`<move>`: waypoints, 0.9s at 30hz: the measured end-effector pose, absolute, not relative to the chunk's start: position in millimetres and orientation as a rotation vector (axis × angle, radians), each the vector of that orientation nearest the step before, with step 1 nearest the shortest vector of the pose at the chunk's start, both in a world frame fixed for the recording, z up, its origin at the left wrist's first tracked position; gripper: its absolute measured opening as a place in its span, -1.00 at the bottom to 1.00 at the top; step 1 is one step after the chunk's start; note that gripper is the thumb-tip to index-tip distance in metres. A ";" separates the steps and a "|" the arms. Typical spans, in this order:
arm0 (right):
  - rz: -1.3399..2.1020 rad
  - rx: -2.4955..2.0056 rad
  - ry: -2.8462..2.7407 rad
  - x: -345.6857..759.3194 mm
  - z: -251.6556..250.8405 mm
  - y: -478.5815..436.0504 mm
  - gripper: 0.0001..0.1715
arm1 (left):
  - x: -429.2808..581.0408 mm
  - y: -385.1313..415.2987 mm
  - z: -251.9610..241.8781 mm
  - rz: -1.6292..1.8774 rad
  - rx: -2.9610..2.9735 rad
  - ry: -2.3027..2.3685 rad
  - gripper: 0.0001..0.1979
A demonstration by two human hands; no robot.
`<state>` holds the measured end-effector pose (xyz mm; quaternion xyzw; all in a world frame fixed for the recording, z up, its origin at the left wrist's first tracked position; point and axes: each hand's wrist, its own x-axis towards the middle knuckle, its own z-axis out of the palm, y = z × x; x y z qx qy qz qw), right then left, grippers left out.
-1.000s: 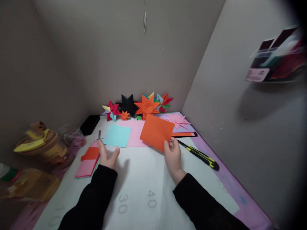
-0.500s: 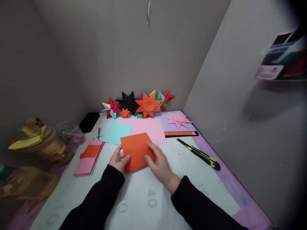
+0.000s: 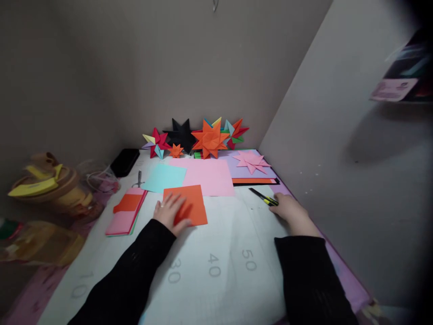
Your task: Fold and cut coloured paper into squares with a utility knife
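Observation:
An orange sheet of paper (image 3: 194,205) lies flat on the white, number-printed table cover (image 3: 230,243). My left hand (image 3: 171,213) rests over its left part, fingers spread and open. Over at the right, my right hand (image 3: 292,212) has its fingers closed round a black and yellow utility knife (image 3: 265,197). The knife still lies on the cover, its tip pointing to the far left, and its rear end is hidden under the hand.
Behind the orange sheet are turquoise paper (image 3: 165,177) and pink paper (image 3: 213,178). A strip stack (image 3: 125,216) and scissors (image 3: 139,179) are at left, near a lidded cup (image 3: 57,194). Folded paper stars (image 3: 210,137) line the back wall; a pink star (image 3: 252,161) lies right.
The orange paper, held up in both hands before, now lies on the table under my left hand. My right hand has let go of it and moved right onto the utility knife.

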<state>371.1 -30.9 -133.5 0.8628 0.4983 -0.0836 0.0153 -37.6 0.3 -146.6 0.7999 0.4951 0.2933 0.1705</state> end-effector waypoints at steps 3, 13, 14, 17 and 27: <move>-0.326 2.654 1.552 388.5 -136.8 -34.7 -0.52 | -30.8 -5.3 -148.5 0.531 2.300 1.412 -0.20; -0.056 2.365 2.578 269.5 -122.7 -20.9 -0.53 | -24.1 -6.2 -129.3 0.127 2.458 1.661 -0.17; -0.044 2.292 2.598 256.3 -124.8 -19.9 -0.51 | -23.7 -6.6 -129.1 0.112 2.467 1.672 -0.17; -0.003 2.183 2.598 235.4 -131.8 -17.7 -0.49 | -24.5 -6.5 -132.2 0.125 2.542 1.644 -0.21; -0.051 2.076 2.693 247.1 -133.2 -20.6 -0.52 | -32.1 -0.7 -151.1 0.265 2.689 1.449 -0.30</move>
